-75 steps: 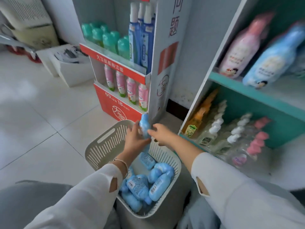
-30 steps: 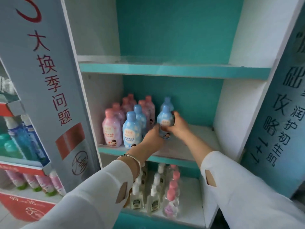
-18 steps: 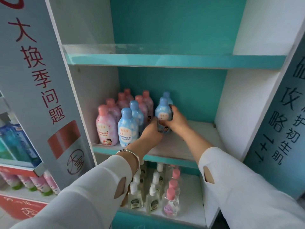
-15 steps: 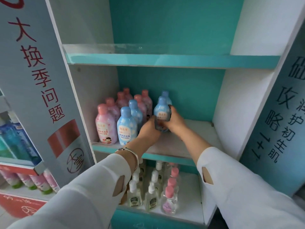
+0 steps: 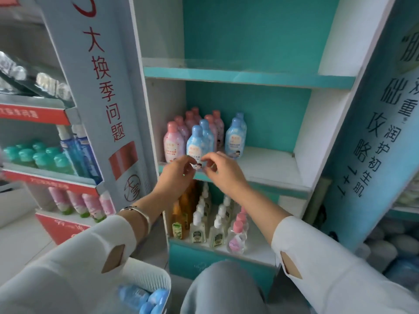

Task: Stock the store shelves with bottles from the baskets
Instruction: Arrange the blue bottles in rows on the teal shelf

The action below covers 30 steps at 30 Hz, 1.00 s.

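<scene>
The left hand (image 5: 174, 177) and the right hand (image 5: 224, 173) were by the front edge of the shelf (image 5: 267, 164), fingers loosely bent, holding nothing. Blue bottles (image 5: 235, 139) and pink bottles (image 5: 173, 143) stood at its left end. More bottles (image 5: 136, 295) lay in the basket (image 5: 156, 279).

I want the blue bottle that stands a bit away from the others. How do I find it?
Find the tall teal-backed shelf unit and its middle shelf, where pink and blue bottles crowd the left end. The blue bottle is the rightmost one in front, a gap apart from the crowd, with bare white shelf on its right and one more blue bottle behind it.
</scene>
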Available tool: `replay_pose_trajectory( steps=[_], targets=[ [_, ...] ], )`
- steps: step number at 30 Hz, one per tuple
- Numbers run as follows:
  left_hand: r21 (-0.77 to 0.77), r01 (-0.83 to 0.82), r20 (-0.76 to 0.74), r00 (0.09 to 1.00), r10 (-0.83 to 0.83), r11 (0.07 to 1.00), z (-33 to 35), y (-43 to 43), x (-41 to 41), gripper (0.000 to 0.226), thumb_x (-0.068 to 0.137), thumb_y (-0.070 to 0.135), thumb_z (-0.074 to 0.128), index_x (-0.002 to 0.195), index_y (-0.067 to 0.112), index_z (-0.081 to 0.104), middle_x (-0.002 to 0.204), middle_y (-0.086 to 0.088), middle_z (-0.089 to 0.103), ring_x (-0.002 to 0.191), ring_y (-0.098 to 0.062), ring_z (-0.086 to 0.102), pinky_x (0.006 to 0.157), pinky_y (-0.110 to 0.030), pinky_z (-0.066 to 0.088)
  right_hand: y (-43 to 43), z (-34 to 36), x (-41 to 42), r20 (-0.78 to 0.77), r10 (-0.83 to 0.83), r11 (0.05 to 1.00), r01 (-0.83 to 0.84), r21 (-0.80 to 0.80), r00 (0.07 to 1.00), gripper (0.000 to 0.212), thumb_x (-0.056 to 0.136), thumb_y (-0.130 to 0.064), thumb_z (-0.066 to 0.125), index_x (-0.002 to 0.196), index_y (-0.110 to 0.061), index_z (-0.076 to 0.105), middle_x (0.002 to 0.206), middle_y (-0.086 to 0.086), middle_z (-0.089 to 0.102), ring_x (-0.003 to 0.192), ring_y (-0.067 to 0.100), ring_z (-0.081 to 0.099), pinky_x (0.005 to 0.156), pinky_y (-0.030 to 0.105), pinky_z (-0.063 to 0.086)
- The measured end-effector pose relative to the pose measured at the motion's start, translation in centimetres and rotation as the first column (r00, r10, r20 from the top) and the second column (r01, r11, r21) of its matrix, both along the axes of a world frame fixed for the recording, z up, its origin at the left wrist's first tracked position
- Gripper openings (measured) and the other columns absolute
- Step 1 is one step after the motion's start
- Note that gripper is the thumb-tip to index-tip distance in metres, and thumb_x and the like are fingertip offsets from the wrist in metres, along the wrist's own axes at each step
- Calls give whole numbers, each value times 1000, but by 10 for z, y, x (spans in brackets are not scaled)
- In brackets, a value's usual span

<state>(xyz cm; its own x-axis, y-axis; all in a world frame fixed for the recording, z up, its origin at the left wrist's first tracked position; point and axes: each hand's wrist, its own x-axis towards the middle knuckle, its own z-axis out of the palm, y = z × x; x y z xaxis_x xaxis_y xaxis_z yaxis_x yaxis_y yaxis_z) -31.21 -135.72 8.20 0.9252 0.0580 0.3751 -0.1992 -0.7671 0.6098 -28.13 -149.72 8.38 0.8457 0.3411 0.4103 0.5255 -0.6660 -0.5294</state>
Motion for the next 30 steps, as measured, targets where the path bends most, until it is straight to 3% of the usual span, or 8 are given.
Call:
replay_pose_trajectory(
  steps=[4, 9, 15, 21, 30],
  targets=[
    [130, -84, -91, 991, 96, 988, -24, 54, -45, 22, 93, 12, 50, 112, 12, 59, 105, -3, 58, 89, -16, 54, 78, -26, 45, 39, -24, -32, -96, 144, 961, -163, -224, 985, 30, 93, -23, 53, 123, -21, 56, 123, -1, 57, 111, 20, 54, 91, 36, 46],
    [270, -146, -230, 950, 211, 952, -71, 122, -96, 23, 91, 10, 50, 112, 11, 59, 102, -7, 62, 87, -20, 58, 73, -26, 42, 89, -67, -54, -283, 247, 830, -353, -431, 927, 33, 94, -27, 53, 127, -23, 53, 120, 1, 56, 108, 20, 55, 89, 39, 49],
    [273, -220, -327, 894, 306, 936, -125, 173, -121, 28, 91, 11, 49, 117, 12, 58, 108, -8, 62, 97, -26, 59, 82, -32, 45, 144, -108, -59, -380, 346, 689, -507, -518, 858, 34, 94, -28, 52, 127, -22, 52, 115, 3, 56, 104, 20, 56, 80, 33, 47],
    [195, -215, -419, 864, 280, 957, -190, 188, -112, 26, 90, 12, 49, 115, 14, 58, 101, -4, 64, 93, -23, 61, 76, -30, 46, 182, -146, -47, -455, 383, 592, -592, -547, 804, 34, 95, -30, 51, 129, -26, 50, 117, -1, 56, 101, 16, 55, 71, 29, 40],
    [168, -178, -614, 751, 244, 970, -289, 215, -109, 28, 93, 13, 45, 118, 17, 56, 106, -2, 62, 95, -21, 59, 80, -31, 46, 222, -228, -28, -594, 319, 485, -665, -567, 739, 34, 94, -27, 49, 128, -29, 51, 130, 2, 54, 109, 23, 56, 79, 34, 45]
  ],
)
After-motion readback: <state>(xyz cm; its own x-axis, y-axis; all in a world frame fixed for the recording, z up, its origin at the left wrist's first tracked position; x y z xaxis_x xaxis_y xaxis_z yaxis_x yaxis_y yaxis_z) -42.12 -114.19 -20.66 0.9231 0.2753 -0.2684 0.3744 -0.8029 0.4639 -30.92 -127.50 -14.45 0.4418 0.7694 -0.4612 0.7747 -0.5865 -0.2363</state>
